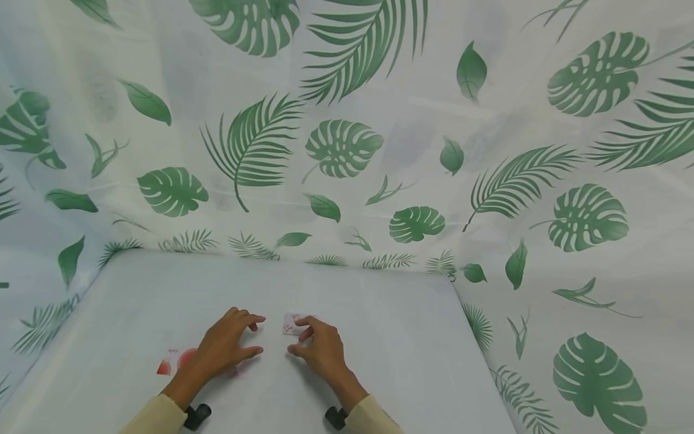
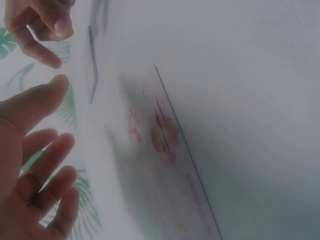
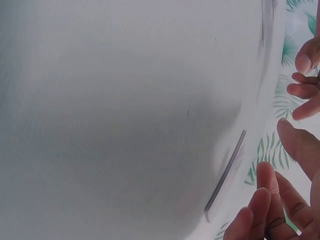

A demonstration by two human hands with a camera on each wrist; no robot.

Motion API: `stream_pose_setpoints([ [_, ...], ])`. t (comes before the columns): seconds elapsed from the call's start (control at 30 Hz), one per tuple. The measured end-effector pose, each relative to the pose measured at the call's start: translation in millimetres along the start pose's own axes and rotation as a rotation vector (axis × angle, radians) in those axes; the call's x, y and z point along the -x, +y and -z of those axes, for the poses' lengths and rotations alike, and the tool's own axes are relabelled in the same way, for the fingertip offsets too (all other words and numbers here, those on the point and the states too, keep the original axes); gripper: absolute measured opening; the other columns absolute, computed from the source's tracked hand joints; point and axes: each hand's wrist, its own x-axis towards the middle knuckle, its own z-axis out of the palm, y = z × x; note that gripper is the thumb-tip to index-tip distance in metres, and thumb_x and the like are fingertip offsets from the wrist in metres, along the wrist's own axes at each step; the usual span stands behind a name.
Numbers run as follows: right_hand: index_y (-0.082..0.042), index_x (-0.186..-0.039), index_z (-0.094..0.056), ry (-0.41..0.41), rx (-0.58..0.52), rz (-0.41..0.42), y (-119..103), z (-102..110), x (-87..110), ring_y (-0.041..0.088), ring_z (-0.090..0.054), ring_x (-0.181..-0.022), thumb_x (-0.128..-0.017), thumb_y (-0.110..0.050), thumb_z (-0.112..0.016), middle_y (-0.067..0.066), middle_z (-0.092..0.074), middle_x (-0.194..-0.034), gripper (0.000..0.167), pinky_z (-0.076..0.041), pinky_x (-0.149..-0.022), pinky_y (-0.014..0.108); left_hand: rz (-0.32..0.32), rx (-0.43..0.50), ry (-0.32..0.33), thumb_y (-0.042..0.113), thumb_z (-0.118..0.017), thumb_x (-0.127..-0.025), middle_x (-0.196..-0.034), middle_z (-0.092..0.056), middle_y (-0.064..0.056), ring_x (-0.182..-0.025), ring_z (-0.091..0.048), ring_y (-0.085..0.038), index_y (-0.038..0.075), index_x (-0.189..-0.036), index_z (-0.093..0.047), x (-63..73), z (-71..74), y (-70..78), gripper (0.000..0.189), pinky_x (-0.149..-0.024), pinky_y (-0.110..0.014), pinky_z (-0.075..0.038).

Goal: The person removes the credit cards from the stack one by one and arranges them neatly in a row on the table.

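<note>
My left hand (image 1: 222, 345) hovers over the white table, thumb and fingers spread apart, with nothing between them. Below its wrist lies a flat, thin printed piece (image 1: 167, 364) in white and red, partly hidden by the forearm; in the left wrist view this printed piece (image 2: 165, 135) shows reddish blotches and a thin dark edge. Facing it, my right hand (image 1: 324, 351) has loosely bent fingers and holds nothing. A small white card-like piece (image 1: 289, 324) with pinkish print lies behind the right fingertips, partly covered; in the right wrist view its thin edge (image 3: 226, 170) shows.
The white tabletop (image 1: 390, 337) runs back to a hanging white sheet (image 1: 412, 138) with green leaf prints, which also stands along both sides. A dark band device (image 1: 197, 416) sits on the left wrist and another (image 1: 335, 418) on the right.
</note>
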Motion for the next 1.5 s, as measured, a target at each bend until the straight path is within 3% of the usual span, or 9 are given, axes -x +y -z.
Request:
stream_pose_setpoints([
  [0.4, -0.020, -0.122, -0.075, 0.024, 0.020, -0.023, 11, 10, -1.7, 0.006, -0.051, -0.072, -0.075, -0.020, -0.097, -0.009, -0.072, -0.083, 0.051, -0.042, -0.071, 0.028, -0.030, 0.018, 0.013, 0.032, -0.098, -0.075, -0.098, -0.069, 0.006, -0.096, -0.053, -0.009, 0.017, -0.131, -0.073, -15.2, -15.5, 10.7, 0.063, -0.087, -0.035, -0.057],
  [0.67, -0.020, -0.125, -0.074, 0.017, 0.054, -0.044, 23, 15, -7.7, 0.010, -0.056, -0.079, -0.078, -0.022, -0.096, -0.005, -0.073, -0.085, 0.052, -0.045, -0.078, 0.033, 0.012, 0.015, -0.021, 0.033, -0.098, -0.075, -0.099, -0.070, 0.005, -0.098, -0.055, -0.012, 0.018, -0.132, -0.073, -27.2, -25.8, 18.7, 0.063, -0.089, -0.037, -0.057],
  [1.23, -0.016, -0.126, -0.073, -0.011, 0.087, -0.073, 31, 19, -20.4, 0.014, -0.054, -0.080, -0.077, -0.018, -0.096, -0.002, -0.069, -0.086, 0.055, -0.044, -0.075, 0.033, -0.027, -0.006, 0.015, 0.032, -0.099, -0.073, -0.089, -0.064, 0.008, -0.090, -0.050, -0.010, 0.016, -0.124, -0.076, -46.1, -46.8, 22.7, 0.059, -0.082, -0.033, -0.053],
  [1.5, -0.017, -0.124, -0.074, -0.013, 0.128, -0.056, 34, 18, -27.6, 0.012, -0.052, -0.076, -0.076, -0.019, -0.096, -0.004, -0.066, -0.082, 0.053, -0.040, -0.071, 0.030, -0.012, -0.008, -0.010, 0.029, -0.099, -0.074, -0.085, -0.059, 0.006, -0.088, -0.047, -0.011, 0.015, -0.123, -0.076, -53.5, -52.4, 20.4, 0.056, -0.076, -0.030, -0.046],
])
